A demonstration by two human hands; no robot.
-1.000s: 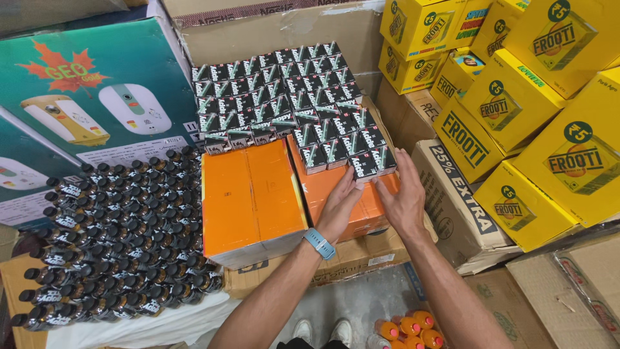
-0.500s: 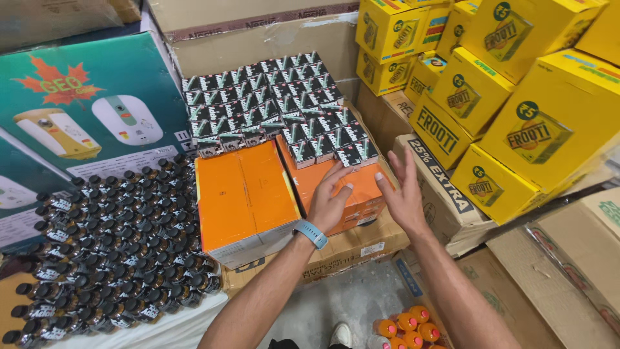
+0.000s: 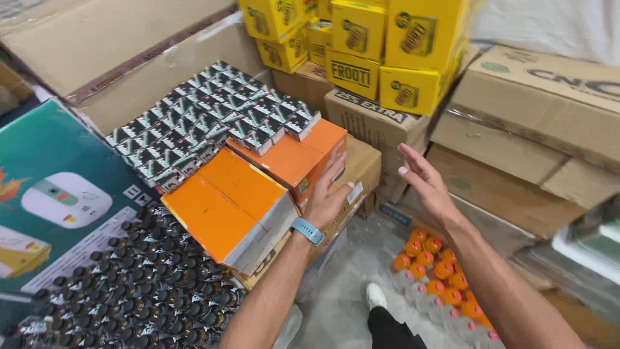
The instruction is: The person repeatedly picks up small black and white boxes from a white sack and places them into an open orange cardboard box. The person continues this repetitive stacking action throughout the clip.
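Since the earlier frame our right hand (image 3: 423, 184) has lifted off the orange carton (image 3: 294, 155) and hangs spread in air; our left hand (image 3: 329, 197) rests flat, apparently unclenched, against that carton's end, atop the brown box (image 3: 361, 171).

Small cartons (image 3: 213, 123) stacked on two flat boxes (image 3: 258, 187), which sit on a cardboard case (image 3: 361, 171). Capped bottles (image 3: 142, 284) to their left. Juice cases (image 3: 368, 52) behind right, on cardboard boxes (image 3: 516, 123). Bottle pack (image 3: 439, 278) on floor (image 3: 342, 304), between the arms.
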